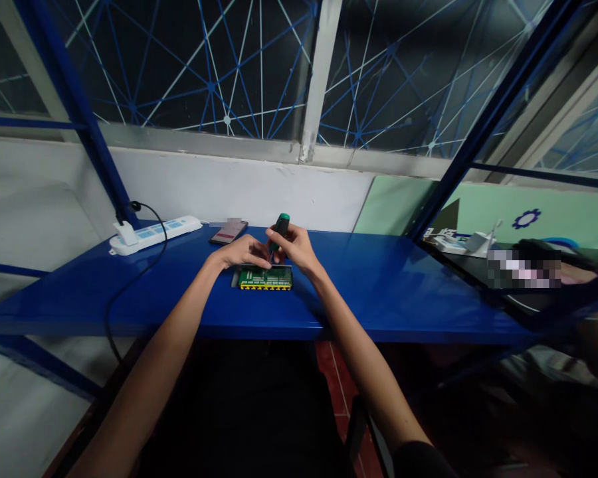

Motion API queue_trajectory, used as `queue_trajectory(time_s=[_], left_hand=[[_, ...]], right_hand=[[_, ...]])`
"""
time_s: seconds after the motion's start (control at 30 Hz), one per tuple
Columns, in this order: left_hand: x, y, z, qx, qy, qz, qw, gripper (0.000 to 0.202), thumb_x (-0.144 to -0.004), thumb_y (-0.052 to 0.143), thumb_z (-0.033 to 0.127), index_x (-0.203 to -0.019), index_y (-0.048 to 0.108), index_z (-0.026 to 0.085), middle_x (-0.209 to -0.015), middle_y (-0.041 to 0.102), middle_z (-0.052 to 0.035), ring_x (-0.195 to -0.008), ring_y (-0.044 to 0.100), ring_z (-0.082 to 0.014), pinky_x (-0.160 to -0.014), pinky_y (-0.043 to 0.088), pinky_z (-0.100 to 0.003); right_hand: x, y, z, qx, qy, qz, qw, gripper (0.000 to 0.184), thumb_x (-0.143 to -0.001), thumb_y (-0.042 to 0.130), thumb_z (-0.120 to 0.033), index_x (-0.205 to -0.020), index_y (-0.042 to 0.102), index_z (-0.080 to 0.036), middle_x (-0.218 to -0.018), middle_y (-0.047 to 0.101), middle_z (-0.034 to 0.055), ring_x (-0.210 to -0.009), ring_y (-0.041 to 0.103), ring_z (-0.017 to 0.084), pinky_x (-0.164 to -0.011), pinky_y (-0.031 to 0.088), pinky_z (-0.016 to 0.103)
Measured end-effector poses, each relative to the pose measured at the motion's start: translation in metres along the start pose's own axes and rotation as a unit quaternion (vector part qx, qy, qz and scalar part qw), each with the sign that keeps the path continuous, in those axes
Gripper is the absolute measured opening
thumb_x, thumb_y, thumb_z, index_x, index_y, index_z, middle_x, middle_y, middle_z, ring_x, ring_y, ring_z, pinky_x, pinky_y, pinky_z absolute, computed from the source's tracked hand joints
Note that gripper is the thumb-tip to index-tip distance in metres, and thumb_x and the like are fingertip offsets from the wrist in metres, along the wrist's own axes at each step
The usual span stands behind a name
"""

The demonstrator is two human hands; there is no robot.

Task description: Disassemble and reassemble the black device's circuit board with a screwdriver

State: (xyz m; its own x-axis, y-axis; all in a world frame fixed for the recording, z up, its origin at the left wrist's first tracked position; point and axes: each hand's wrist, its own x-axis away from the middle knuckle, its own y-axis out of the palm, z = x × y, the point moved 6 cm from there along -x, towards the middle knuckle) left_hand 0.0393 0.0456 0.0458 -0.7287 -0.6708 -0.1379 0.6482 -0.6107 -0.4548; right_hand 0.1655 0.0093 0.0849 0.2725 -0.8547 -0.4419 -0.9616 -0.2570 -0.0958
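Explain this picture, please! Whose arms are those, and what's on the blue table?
They belong to a person, not a robot. That person wears a camera on their head, and it looks forward and down, so you see the work from just above. The right hand holds a green-and-black screwdriver, pointing down toward a green circuit board. The left hand is close by, at the board's far edge; what it grips is hard to make out. Farther left on the blue table lie a phone and a white power strip.
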Motion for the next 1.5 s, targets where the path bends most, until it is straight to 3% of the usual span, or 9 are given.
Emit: queue_trajectory(time_s=[0.27, 0.67, 0.77, 1.0, 1.27, 1.5], left_hand=[[-0.001, 0.001, -0.007, -0.016, -0.028, -0.012, 0.999, 0.027, -0.064, 0.083, 0.031, -0.085, 0.077, 0.015, -0.087, 0.075, -0.0089, -0.084, 0.068, -0.0219, -0.079, 0.05, -0.033], [0.001, 0.001, -0.001, -0.027, -0.022, -0.003, 0.999, 0.024, -0.066, 0.081, 0.033, -0.082, 0.077, 0.016, -0.086, 0.075, -0.0084, -0.083, 0.067, -0.021, -0.08, 0.05, -0.032], [0.0, -0.002, -0.001, -0.031, -0.022, 0.012, 0.999, 0.025, -0.066, 0.08, 0.034, -0.085, 0.078, 0.017, -0.089, 0.075, -0.0089, -0.085, 0.067, -0.0217, -0.081, 0.05, -0.033], [-0.002, -0.003, -0.005, -0.063, -0.039, 0.039, 0.996, 0.032, -0.064, 0.081, 0.038, -0.09, 0.079, 0.019, -0.092, 0.076, -0.0088, -0.089, 0.067, -0.0234, -0.078, 0.05, -0.032], [-0.005, -0.003, -0.006, -0.069, -0.031, 0.055, 0.996, 0.031, -0.063, 0.081, 0.04, -0.083, 0.078, 0.016, -0.083, 0.075, -0.0092, -0.081, 0.066, -0.0226, -0.075, 0.049, -0.031], [-0.009, -0.018, -0.009, -0.093, 0.01, 0.177, 0.98, 0.022, -0.069, 0.075, 0.034, -0.082, 0.077, 0.016, -0.088, 0.076, -0.0093, -0.086, 0.067, -0.0238, -0.082, 0.05, -0.034]], right_hand=[[0.0, 0.001, 0.007, 0.024, 0.007, -0.014, 1.0, 0.041, -0.076, 0.07, -0.057, -0.084, 0.06, -0.018, -0.066, 0.065, 0.0018, -0.04, 0.055, 0.012, -0.037, 0.043, 0.027], [0.001, 0.0, 0.002, 0.015, 0.002, 0.001, 1.0, 0.04, -0.075, 0.071, -0.057, -0.081, 0.061, -0.018, -0.069, 0.066, 0.0026, -0.04, 0.055, 0.012, -0.037, 0.043, 0.028], [0.0, -0.006, 0.0, 0.017, 0.001, 0.03, 0.999, 0.041, -0.074, 0.071, -0.058, -0.081, 0.06, -0.019, -0.068, 0.066, 0.0021, -0.04, 0.053, 0.011, -0.037, 0.041, 0.027], [-0.002, -0.033, -0.001, 0.032, -0.008, 0.173, 0.984, 0.043, -0.075, 0.066, -0.061, -0.072, 0.057, -0.02, -0.067, 0.065, 0.003, -0.04, 0.051, 0.01, -0.037, 0.038, 0.027], [-0.001, -0.036, -0.001, 0.025, -0.03, 0.204, 0.978, 0.044, -0.076, 0.065, -0.063, -0.074, 0.055, -0.02, -0.072, 0.067, 0.0045, -0.04, 0.051, 0.01, -0.038, 0.037, 0.028], [0.001, -0.043, 0.001, 0.09, -0.03, 0.243, 0.965, 0.045, -0.079, 0.06, -0.065, -0.088, 0.062, -0.021, -0.077, 0.066, 0.006, -0.045, 0.051, 0.011, -0.045, 0.041, 0.03]])
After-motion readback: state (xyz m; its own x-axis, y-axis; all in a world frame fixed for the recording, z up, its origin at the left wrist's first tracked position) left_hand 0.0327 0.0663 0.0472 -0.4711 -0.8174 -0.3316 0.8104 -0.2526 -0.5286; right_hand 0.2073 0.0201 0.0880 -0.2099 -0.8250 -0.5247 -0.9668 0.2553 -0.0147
